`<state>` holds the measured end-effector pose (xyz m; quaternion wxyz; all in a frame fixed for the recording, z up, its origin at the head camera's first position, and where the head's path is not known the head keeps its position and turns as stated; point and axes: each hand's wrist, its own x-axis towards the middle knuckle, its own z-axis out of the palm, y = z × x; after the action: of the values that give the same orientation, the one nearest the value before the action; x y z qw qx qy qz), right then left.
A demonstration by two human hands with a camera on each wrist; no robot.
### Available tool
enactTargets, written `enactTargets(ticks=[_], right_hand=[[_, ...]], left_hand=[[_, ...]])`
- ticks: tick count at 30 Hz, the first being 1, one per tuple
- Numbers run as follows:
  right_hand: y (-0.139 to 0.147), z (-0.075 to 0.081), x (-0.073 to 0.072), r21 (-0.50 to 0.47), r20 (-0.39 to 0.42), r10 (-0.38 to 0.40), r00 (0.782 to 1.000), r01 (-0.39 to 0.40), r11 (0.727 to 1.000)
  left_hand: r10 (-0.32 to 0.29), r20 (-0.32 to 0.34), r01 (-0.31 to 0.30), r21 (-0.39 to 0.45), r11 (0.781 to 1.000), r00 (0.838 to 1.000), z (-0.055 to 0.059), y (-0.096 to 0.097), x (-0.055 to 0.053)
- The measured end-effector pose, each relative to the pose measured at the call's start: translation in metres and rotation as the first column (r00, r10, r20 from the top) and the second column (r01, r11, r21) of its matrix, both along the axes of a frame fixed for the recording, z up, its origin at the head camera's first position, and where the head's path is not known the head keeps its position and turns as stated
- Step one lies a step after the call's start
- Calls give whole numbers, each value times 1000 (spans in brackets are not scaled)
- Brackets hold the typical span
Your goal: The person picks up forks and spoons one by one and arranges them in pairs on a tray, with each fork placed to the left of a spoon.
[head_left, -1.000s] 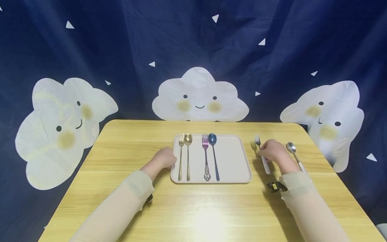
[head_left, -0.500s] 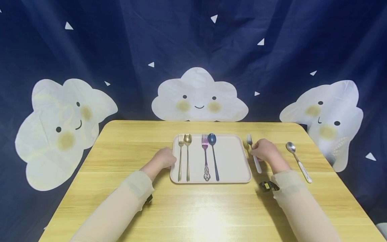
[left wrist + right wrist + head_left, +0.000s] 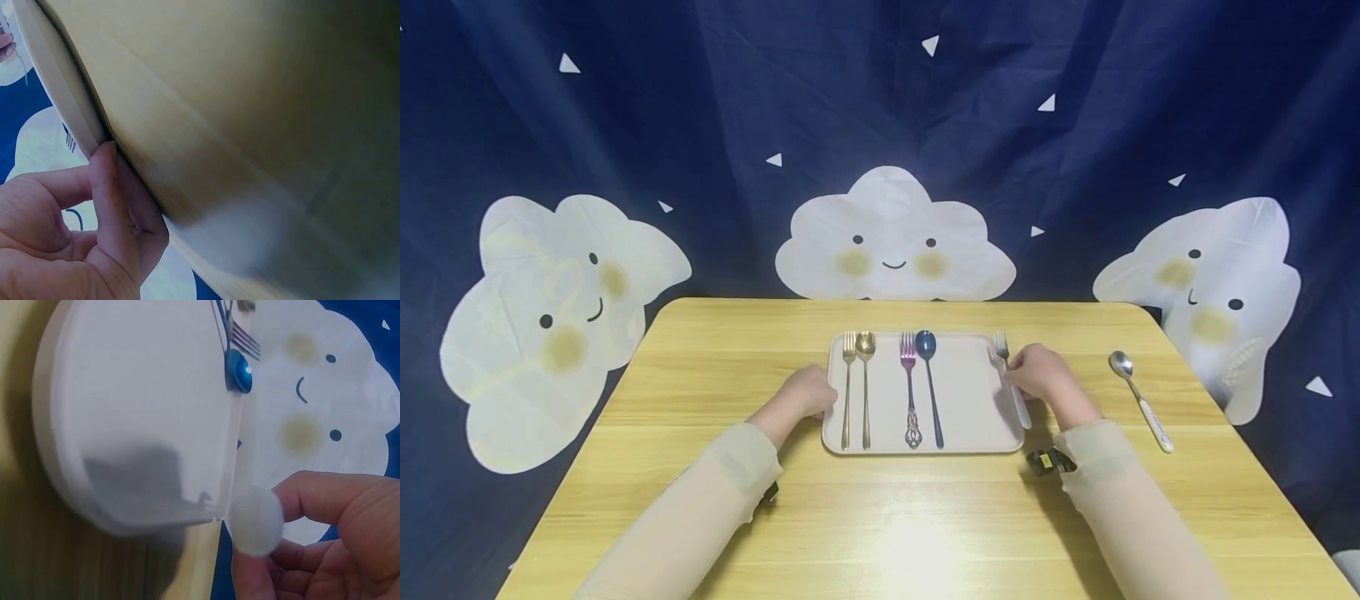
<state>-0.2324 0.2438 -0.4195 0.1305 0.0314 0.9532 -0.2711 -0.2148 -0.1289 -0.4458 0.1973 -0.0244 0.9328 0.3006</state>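
My right hand (image 3: 1039,372) pinches a fork (image 3: 1020,408) with silver tines and a white handle, over the right rim of a pale rectangular tray (image 3: 973,408). In the right wrist view the rounded handle end (image 3: 257,522) faces the camera, and the fork's shadow falls on the tray. My left hand (image 3: 809,391) holds the tray's left edge, fingertips at the rim in the left wrist view. On the tray lie a gold fork (image 3: 847,392), a gold spoon (image 3: 866,392), a purple fork (image 3: 910,379) with an ornate handle, and a blue spoon (image 3: 932,392).
A silver spoon (image 3: 1138,396) with a patterned white handle lies on the wooden table (image 3: 925,517), right of my right hand. Behind the table hangs a dark blue curtain (image 3: 850,100) printed with smiling clouds.
My right hand has carried the white-handled fork left, from the table's right side to over the tray's right rim. The left hand has stayed at the tray's edge.
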Motion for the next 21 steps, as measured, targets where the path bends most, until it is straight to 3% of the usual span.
enactTargets(ticks=[21], right_hand=[[-28, -9, 2, -8, -18, 28, 999, -28, 1000]], left_hand=[[-1, -10, 1, 9, 1000, 1000, -5, -2, -2]])
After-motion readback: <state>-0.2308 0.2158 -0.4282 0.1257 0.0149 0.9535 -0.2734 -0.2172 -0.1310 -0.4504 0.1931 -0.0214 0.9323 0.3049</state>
